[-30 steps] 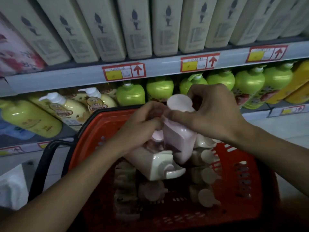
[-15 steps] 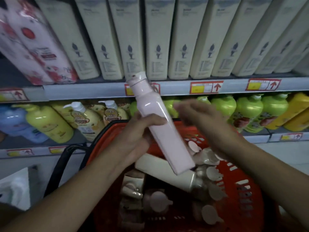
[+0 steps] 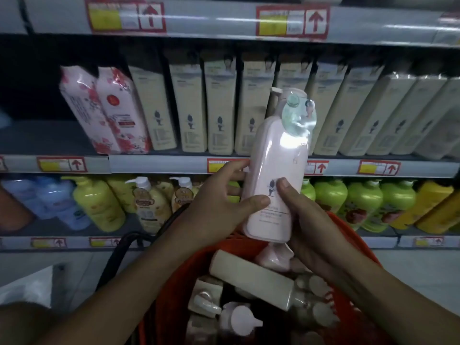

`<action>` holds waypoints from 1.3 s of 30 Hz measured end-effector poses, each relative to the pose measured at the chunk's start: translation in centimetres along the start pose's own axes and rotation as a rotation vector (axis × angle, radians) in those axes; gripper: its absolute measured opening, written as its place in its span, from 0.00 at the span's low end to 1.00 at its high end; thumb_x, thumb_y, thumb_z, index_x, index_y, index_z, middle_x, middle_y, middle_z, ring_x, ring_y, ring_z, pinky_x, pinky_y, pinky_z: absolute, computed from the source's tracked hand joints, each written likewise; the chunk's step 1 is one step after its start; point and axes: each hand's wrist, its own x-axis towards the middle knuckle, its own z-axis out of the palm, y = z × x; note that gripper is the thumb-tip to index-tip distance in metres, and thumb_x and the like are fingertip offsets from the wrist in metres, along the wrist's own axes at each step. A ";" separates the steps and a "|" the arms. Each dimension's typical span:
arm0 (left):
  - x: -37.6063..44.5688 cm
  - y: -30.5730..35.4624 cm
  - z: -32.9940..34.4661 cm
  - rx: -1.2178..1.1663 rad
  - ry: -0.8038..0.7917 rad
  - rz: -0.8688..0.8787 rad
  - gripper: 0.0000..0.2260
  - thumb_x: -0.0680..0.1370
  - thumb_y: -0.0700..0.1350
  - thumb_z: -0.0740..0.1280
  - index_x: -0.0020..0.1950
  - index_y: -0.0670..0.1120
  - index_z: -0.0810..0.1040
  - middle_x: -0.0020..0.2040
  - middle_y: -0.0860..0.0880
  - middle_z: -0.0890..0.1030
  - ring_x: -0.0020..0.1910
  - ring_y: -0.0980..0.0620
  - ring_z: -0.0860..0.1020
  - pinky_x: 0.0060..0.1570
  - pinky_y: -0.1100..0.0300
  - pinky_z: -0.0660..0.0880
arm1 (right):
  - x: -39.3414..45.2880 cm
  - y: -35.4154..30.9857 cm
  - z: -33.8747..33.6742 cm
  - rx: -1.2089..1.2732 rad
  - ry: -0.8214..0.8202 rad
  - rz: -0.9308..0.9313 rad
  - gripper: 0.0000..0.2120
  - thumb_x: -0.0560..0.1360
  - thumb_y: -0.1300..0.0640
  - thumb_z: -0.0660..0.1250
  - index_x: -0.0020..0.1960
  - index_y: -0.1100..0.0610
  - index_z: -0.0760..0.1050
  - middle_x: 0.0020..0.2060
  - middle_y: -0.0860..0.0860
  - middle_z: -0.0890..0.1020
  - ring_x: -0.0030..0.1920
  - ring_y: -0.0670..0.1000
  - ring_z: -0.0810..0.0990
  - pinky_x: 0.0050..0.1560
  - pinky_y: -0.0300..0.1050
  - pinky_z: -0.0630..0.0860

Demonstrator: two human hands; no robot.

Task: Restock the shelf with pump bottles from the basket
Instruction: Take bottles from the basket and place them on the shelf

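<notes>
Head view: half a second ago the pink pump bottle leaned tilted in my left hand alone, low over the red basket; now I hold it upright, raised in front of the row of beige boxes on the middle shelf, so it looks ready to go up. My left hand wraps its left side, thumb across the front. My right hand, free a moment ago, now cups the bottle's lower right edge, thumb pressed on the label. More bottles lie in the basket below.
</notes>
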 end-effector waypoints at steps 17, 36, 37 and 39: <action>0.3 14.2 -1.4 -0.069 0.040 0.305 0.25 0.71 0.40 0.78 0.64 0.58 0.78 0.55 0.61 0.85 0.54 0.58 0.84 0.49 0.62 0.81 | -4.9 -13.1 4.7 -0.462 0.092 -0.640 0.40 0.56 0.48 0.84 0.65 0.53 0.77 0.48 0.56 0.88 0.52 0.55 0.87 0.54 0.51 0.83; 19.2 27.3 0.4 0.132 0.271 0.522 0.22 0.73 0.40 0.75 0.58 0.63 0.75 0.55 0.59 0.83 0.53 0.62 0.82 0.49 0.67 0.79 | 7.4 -32.6 5.4 -0.793 -0.010 -1.003 0.26 0.78 0.56 0.69 0.74 0.46 0.67 0.64 0.41 0.81 0.64 0.45 0.80 0.58 0.41 0.79; 19.8 27.4 0.7 0.146 0.279 0.508 0.22 0.73 0.41 0.75 0.55 0.66 0.73 0.54 0.60 0.83 0.52 0.62 0.82 0.48 0.67 0.79 | 8.1 -33.0 5.1 -0.776 0.022 -0.976 0.24 0.78 0.56 0.69 0.72 0.45 0.70 0.60 0.40 0.83 0.60 0.43 0.82 0.55 0.39 0.80; 20.7 27.5 1.5 0.173 0.278 0.475 0.19 0.74 0.45 0.74 0.54 0.67 0.72 0.54 0.60 0.82 0.52 0.61 0.82 0.50 0.64 0.81 | 9.1 -33.9 4.8 -0.774 0.097 -0.931 0.20 0.76 0.56 0.71 0.65 0.42 0.72 0.51 0.37 0.85 0.53 0.39 0.84 0.49 0.36 0.81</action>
